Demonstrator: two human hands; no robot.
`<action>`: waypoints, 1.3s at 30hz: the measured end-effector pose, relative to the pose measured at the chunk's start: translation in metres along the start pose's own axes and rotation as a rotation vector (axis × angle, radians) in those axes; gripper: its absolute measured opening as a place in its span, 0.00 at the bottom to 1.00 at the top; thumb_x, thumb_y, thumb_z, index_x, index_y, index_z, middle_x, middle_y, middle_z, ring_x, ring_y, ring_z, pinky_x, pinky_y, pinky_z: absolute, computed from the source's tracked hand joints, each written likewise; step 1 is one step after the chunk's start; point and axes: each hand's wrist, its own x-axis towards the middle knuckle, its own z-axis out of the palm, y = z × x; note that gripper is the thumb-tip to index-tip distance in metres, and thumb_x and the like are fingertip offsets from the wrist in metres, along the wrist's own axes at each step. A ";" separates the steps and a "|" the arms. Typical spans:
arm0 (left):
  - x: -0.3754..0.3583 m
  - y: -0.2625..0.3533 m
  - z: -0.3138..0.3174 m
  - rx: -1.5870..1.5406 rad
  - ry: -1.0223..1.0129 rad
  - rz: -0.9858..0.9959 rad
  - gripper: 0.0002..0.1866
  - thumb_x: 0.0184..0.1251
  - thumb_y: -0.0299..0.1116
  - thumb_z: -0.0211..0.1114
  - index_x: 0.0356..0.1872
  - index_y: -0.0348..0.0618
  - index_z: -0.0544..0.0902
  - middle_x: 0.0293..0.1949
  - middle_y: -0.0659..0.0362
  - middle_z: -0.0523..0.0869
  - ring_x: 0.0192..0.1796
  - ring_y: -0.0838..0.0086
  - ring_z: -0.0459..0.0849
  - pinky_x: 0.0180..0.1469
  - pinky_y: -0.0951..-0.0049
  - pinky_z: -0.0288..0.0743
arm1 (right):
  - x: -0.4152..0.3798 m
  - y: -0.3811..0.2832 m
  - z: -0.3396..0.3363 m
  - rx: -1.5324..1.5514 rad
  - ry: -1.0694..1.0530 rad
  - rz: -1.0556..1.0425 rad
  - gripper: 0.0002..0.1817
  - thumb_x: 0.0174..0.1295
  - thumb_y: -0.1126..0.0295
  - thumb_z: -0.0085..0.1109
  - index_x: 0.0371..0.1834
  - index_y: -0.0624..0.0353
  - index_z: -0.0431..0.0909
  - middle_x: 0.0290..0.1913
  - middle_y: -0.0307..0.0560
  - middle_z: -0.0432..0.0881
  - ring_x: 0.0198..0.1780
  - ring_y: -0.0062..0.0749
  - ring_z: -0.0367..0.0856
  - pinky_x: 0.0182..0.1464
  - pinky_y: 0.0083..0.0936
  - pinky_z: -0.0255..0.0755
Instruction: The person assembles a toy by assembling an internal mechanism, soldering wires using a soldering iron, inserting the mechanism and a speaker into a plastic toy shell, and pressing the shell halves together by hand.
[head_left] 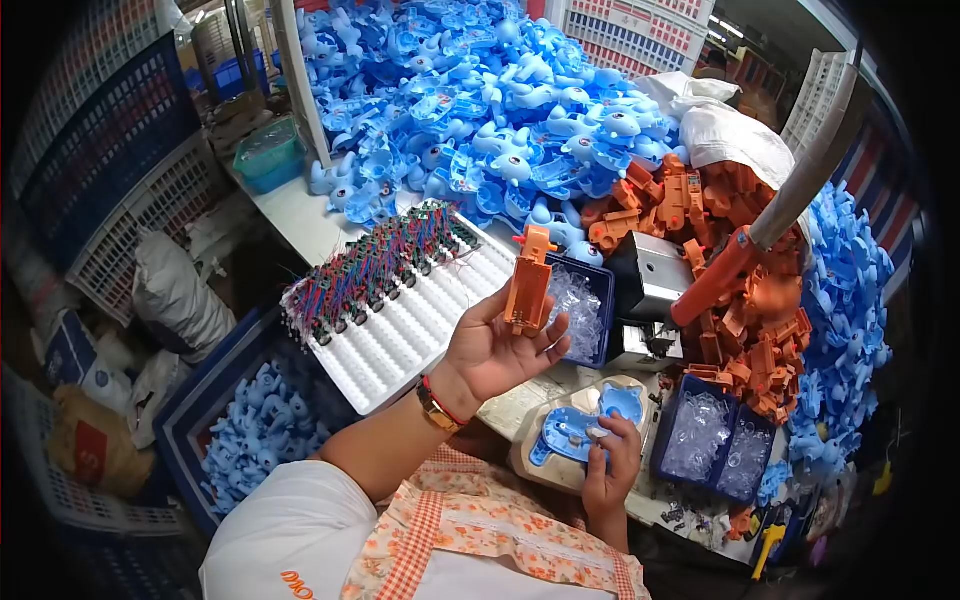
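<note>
My left hand (495,345) is raised and holds an orange plastic part (528,280) upright between thumb and fingers. My right hand (610,465) rests low on a blue toy shell (575,435) that lies in a beige jig (540,460), fingertips pinching something small at the shell. A second blue shell piece (622,400) sits in the jig just beyond.
A white tray (420,330) bears several wired circuit boards (375,270). A heap of blue toy shells (480,110) fills the back, orange parts (740,270) pile at the right. Blue bins of clear pieces (715,440) flank a metal press (650,280) with an orange-handled lever (720,280).
</note>
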 end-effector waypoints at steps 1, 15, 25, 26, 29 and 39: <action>-0.001 -0.001 -0.001 0.002 0.003 0.000 0.17 0.72 0.45 0.60 0.52 0.47 0.84 0.46 0.59 0.90 0.60 0.62 0.79 0.71 0.53 0.62 | -0.001 -0.001 -0.001 0.003 0.000 0.002 0.08 0.66 0.68 0.56 0.37 0.61 0.79 0.51 0.55 0.81 0.62 0.57 0.75 0.70 0.54 0.57; 0.001 0.008 -0.033 0.255 -0.346 -0.055 0.22 0.73 0.43 0.60 0.63 0.44 0.73 0.51 0.52 0.82 0.67 0.56 0.74 0.72 0.48 0.60 | -0.007 0.027 -0.028 1.501 0.200 0.368 0.29 0.75 0.43 0.38 0.46 0.53 0.85 0.54 0.54 0.80 0.60 0.51 0.76 0.67 0.55 0.65; -0.016 0.006 0.010 0.671 0.042 0.294 0.21 0.63 0.31 0.72 0.54 0.38 0.77 0.46 0.56 0.83 0.49 0.69 0.84 0.58 0.67 0.78 | -0.034 0.035 -0.013 1.990 -0.108 0.447 0.35 0.68 0.33 0.44 0.56 0.52 0.82 0.53 0.53 0.78 0.54 0.50 0.76 0.54 0.52 0.72; -0.017 0.012 0.004 1.060 0.114 0.437 0.17 0.60 0.29 0.73 0.49 0.39 0.79 0.45 0.56 0.85 0.48 0.70 0.85 0.56 0.67 0.78 | -0.038 0.033 -0.012 1.890 -0.148 0.402 0.33 0.68 0.35 0.48 0.57 0.52 0.81 0.50 0.53 0.77 0.51 0.49 0.76 0.53 0.51 0.73; -0.013 0.014 0.011 1.710 0.199 0.894 0.13 0.48 0.29 0.78 0.32 0.42 0.82 0.33 0.59 0.84 0.37 0.70 0.83 0.46 0.68 0.75 | -0.046 0.031 -0.017 1.666 -0.222 0.368 0.27 0.68 0.38 0.52 0.57 0.45 0.78 0.45 0.51 0.74 0.45 0.44 0.76 0.50 0.49 0.74; -0.020 0.012 0.021 2.282 0.150 1.284 0.13 0.38 0.29 0.76 0.28 0.46 0.81 0.29 0.60 0.78 0.39 0.61 0.78 0.51 0.60 0.68 | -0.059 0.027 -0.026 1.483 -0.359 0.306 0.25 0.70 0.46 0.52 0.54 0.58 0.77 0.45 0.54 0.77 0.47 0.48 0.79 0.57 0.53 0.72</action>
